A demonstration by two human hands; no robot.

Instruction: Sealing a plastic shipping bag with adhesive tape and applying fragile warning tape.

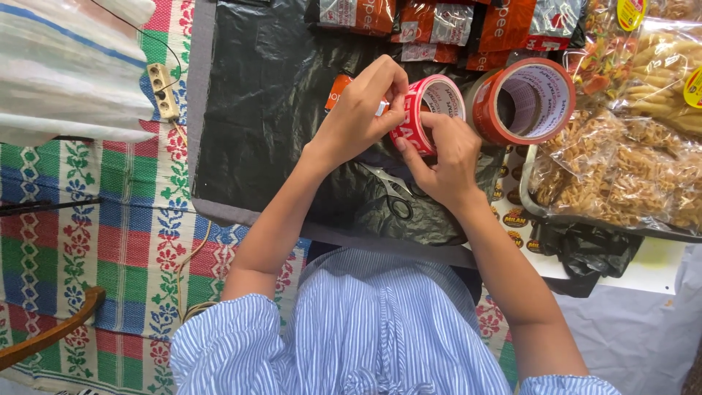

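My left hand [362, 113] and my right hand [442, 157] both grip a small roll of red and white printed tape [430, 102], held above a black plastic sheet [256, 110]. The left fingers pinch the roll's top edge; the right fingers press on its side. A larger roll of orange-red tape [523, 99] stands just right of it. Scissors [395, 192] lie on the black plastic below my hands, partly hidden by my right hand.
Orange parcel bags [431, 25] lie along the top. Clear bags of dried pasta [629, 168] fill a tray at the right. A patterned woven mat [124, 234] covers the floor at left, with a power strip [163, 90] and a cable.
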